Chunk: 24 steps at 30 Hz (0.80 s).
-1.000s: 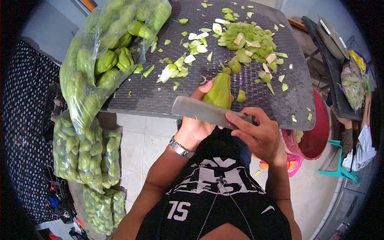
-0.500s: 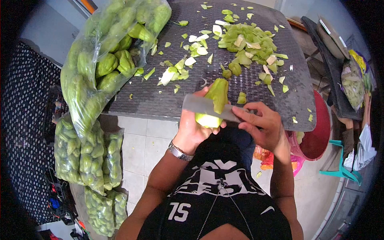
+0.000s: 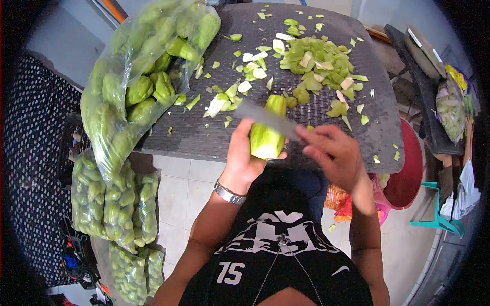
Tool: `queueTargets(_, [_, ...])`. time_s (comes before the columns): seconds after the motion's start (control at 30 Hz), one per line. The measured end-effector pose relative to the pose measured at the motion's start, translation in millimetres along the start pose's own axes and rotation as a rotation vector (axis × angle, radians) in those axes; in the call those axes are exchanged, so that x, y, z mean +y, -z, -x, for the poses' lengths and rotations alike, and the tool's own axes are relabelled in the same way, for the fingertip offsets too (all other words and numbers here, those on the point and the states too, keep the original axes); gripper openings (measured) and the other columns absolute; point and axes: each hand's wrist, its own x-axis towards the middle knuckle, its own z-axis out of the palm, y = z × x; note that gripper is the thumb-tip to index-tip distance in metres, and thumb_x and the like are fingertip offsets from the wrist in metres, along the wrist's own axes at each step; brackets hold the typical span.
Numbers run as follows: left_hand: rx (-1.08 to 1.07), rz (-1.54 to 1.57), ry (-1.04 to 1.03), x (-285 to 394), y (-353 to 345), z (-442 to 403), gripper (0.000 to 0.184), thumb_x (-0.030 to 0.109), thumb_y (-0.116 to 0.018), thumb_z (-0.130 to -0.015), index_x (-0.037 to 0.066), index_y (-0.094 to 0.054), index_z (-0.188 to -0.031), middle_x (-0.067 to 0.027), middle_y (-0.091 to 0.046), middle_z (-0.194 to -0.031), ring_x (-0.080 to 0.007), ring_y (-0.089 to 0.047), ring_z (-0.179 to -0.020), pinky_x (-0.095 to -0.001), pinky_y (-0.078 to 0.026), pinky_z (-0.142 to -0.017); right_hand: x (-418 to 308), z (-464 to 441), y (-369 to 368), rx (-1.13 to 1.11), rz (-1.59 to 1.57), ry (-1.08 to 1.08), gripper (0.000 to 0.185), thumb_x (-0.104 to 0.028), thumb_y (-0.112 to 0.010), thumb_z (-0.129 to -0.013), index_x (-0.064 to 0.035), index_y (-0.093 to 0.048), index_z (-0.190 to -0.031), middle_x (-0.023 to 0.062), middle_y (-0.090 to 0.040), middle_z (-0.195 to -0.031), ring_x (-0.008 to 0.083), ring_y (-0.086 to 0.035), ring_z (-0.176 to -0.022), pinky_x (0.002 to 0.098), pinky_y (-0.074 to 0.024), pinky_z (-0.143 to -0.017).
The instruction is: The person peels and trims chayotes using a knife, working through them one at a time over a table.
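My left hand (image 3: 242, 157) is wrapped round a chayote (image 3: 267, 137), holding it tilted upright over the table's near edge. Pale, freshly cut flesh shows on its lower end and side. In my right hand (image 3: 332, 153) is a knife (image 3: 268, 120), its wide blade blurred by motion and lying across the upper part of the chayote. Whether the blade touches the skin I cannot tell. Beyond my hands lies a heap of green peelings (image 3: 319, 58) with thin pale slices in it. More cut pieces (image 3: 219, 104) are scattered to its left.
A large clear bag of chayotes (image 3: 138, 89) rests on the left of the dark woven table (image 3: 204, 137). Several filled bags (image 3: 120, 204) stand below it. At right are a red tub (image 3: 408, 173), a teal stool (image 3: 436, 224) and a dark shelf (image 3: 423, 112) with a bag of vegetables.
The knife has moved up the chayote and its blade has tilted. A strip of skin that hung by the blade is gone from the chayote, and another peeling lies by the heap.
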Motion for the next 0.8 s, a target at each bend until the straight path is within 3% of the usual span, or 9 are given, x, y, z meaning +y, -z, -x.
queueTargets(0.13, [-0.014,-0.018,0.041,-6.6,10.7,-7.2,0.051,0.053,-0.056,-0.101,0.01,-0.06,-0.128,-0.0128,-0.072,-0.106,-0.0262,-0.074,-0.085,-0.0411,-0.062,-0.057,-14.1,6.8,-8.8,-0.033,0.087,0.078,0.046,-0.031,-0.076,-0.09,-0.0318,-0.067,-0.136,0.0115,-0.068,-0.111,0.0323,-0.073,-0.083,0.042,-0.062,-0.066])
queueTargets(0.23, [-0.054,0.018,0.081,-6.7,10.6,-6.7,0.051,0.052,-0.054,-0.101,0.008,-0.06,-0.128,-0.0135,-0.073,-0.104,-0.0274,-0.075,-0.081,-0.0401,-0.062,-0.053,-7.1,5.3,-2.5,-0.067,0.049,0.131,0.05,-0.03,-0.078,-0.089,-0.0317,-0.066,-0.138,0.0126,-0.069,-0.11,0.0317,-0.074,-0.082,0.0408,-0.0616,-0.062])
queueTargets(0.37, [-0.081,-0.007,0.0,-7.4,5.5,3.9,0.05,0.05,-0.052,-0.102,0.007,-0.06,-0.127,-0.0137,-0.073,-0.101,-0.0287,-0.075,-0.078,-0.0398,-0.061,-0.05,17.1,4.1,6.7,-0.005,0.13,0.125,0.046,-0.027,-0.079,-0.088,-0.029,-0.07,-0.133,0.0134,-0.07,-0.109,0.0322,-0.073,-0.088,0.0411,-0.0612,-0.069])
queueTargets(0.43, [-0.08,0.001,0.072,-1.0,3.2,4.3,0.051,0.049,-0.052,-0.103,0.006,-0.061,-0.128,-0.0146,-0.072,-0.102,-0.0304,-0.074,-0.076,-0.0396,-0.06,-0.048,38.2,1.7,13.3,0.06,0.113,0.115,0.043,-0.024,-0.079,-0.088,-0.0276,-0.072,-0.13,0.0139,-0.071,-0.107,0.0321,-0.073,-0.09,0.0412,-0.0604,-0.074])
queueTargets(0.57, [-0.058,0.121,0.145,2.7,0.8,8.7,0.055,0.051,-0.053,-0.102,0.004,-0.061,-0.129,-0.0162,-0.07,-0.106,-0.0313,-0.073,-0.081,-0.0402,-0.06,-0.051,72.8,-6.1,27.6,0.179,0.123,-0.099,0.037,-0.02,-0.074,-0.094,-0.0161,-0.072,-0.131,0.0158,-0.073,-0.102,0.0308,-0.071,-0.09,0.0383,-0.0578,-0.077])
queueTargets(0.6, [-0.057,0.188,0.166,2.3,0.5,10.0,0.055,0.051,-0.053,-0.102,0.004,-0.061,-0.13,-0.0158,-0.07,-0.107,-0.0307,-0.073,-0.082,-0.0403,-0.061,-0.053,70.4,-8.0,32.0,0.148,0.07,-0.243,0.035,-0.018,-0.068,-0.101,-0.0084,-0.069,-0.135,0.0136,-0.072,-0.1,0.0192,-0.069,-0.086,0.0348,-0.0553,-0.078])
queueTargets(0.67, [0.013,0.189,0.157,-0.4,-2.7,4.8,0.054,0.052,-0.052,-0.103,0.005,-0.061,-0.129,-0.0153,-0.071,-0.108,-0.0293,-0.072,-0.086,-0.0421,-0.063,-0.061,58.0,-13.4,38.1,0.033,-0.307,-0.702,0.037,-0.018,-0.067,-0.101,-0.0076,-0.067,-0.137,0.0122,-0.073,-0.101,0.0166,-0.068,-0.085,0.0334,-0.0551,-0.075])
queueTargets(0.73, [0.052,0.145,0.127,-2.3,-3.3,0.7,0.053,0.051,-0.051,-0.104,0.006,-0.061,-0.128,-0.0149,-0.071,-0.109,-0.0283,-0.072,-0.089,-0.0437,-0.064,-0.067,47.7,-10.5,32.4,-0.078,-0.586,-0.911,0.037,-0.019,-0.067,-0.101,-0.009,-0.067,-0.137,0.0131,-0.073,-0.104,0.0174,-0.069,-0.082,0.0325,-0.0556,-0.07])
queueTargets(0.8, [0.053,0.061,0.073,-3.8,-3.1,-3.8,0.051,0.051,-0.05,-0.105,0.007,-0.062,-0.127,-0.0146,-0.071,-0.11,-0.0276,-0.071,-0.091,-0.0453,-0.064,-0.073,41.2,0.2,17.5,-0.108,-0.613,-0.742,0.038,-0.021,-0.07,-0.098,-0.0124,-0.069,-0.135,0.0157,-0.073,-0.109,0.0207,-0.071,-0.078,0.0323,-0.0568,-0.064])
